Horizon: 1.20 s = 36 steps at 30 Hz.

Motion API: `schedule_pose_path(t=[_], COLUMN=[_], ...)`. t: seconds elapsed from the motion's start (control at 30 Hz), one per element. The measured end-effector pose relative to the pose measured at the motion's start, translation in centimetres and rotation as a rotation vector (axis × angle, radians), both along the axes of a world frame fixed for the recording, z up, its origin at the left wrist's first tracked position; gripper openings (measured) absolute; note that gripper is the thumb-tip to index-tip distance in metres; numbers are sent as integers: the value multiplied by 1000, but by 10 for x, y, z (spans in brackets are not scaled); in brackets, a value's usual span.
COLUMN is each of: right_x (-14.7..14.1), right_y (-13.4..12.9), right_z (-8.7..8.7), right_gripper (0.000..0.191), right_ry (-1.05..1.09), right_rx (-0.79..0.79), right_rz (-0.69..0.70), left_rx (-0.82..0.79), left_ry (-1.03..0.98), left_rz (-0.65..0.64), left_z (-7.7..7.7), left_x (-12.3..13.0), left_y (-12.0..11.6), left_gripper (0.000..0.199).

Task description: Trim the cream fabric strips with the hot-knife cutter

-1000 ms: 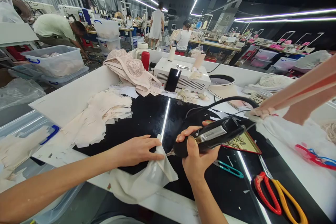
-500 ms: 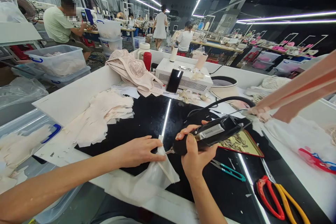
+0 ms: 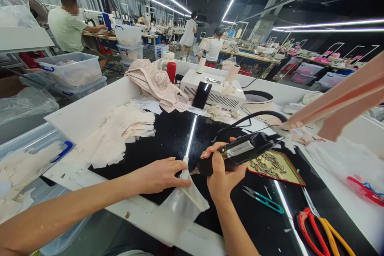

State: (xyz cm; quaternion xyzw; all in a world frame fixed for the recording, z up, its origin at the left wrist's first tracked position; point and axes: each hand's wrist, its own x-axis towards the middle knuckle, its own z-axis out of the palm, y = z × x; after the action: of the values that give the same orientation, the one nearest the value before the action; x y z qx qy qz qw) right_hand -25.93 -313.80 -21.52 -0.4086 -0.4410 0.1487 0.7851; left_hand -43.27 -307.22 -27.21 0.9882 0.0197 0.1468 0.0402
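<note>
My left hand (image 3: 163,175) pinches a thin, pale, sheer piece of fabric (image 3: 187,202) against the black work surface. The fabric's loose part hangs over the table's front edge. Gripped in my right hand (image 3: 223,186) is a black corded handheld tool (image 3: 240,151) with a metal plate on its side. Its narrow metal tip points left, close to the fabric beside my left fingers; whether it touches cannot be told. A stack of pale cut fabric pieces (image 3: 117,134) lies left of my hands.
On the right are teal thread snips (image 3: 264,200), scissors with red and yellow handles (image 3: 315,228) and a tray (image 3: 295,176) of sunflower seeds. Behind are a phone (image 3: 201,95), a white vented box (image 3: 223,98), lace garments (image 3: 153,80) and a red bottle (image 3: 171,72). Co-workers are farther off.
The fabric's loose part has drawn in from the left and narrowed. My hands keep nearly the same positions. The view has shifted slightly. The seated co-worker's arm now reaches farther forward.
</note>
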Motion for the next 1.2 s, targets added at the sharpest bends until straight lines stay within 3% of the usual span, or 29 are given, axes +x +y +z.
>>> schedule_pose_path(t=[0.6,0.87,0.93,1.07,1.13,1.2], right_x=[-1,13,22,44,54,64], right_y=[13,7,0,-19,-28,-37], right_z=[-3,12,17,24,26,27], right_gripper=[42,40,42,41,41,46], right_ry=[-27,-93,-111,-176,-200,-292], right_rx=[-9,-45,-62,-177,-203,-330], right_rz=[15,-38,-65,-194,-231,-354], left_rx=[-32,-81,-115,-176,-182,-136], left_ry=[-8,13,-17,-141,-161,-171], left_rz=[6,107,165,189,162,145], left_z=[-1,-10,-7,-4,-9,-18], left_x=[1,-2,3,24,38,50], left_y=[0,0,-2,-16,-24,-30], left_gripper=[63,83,73,27,19,19])
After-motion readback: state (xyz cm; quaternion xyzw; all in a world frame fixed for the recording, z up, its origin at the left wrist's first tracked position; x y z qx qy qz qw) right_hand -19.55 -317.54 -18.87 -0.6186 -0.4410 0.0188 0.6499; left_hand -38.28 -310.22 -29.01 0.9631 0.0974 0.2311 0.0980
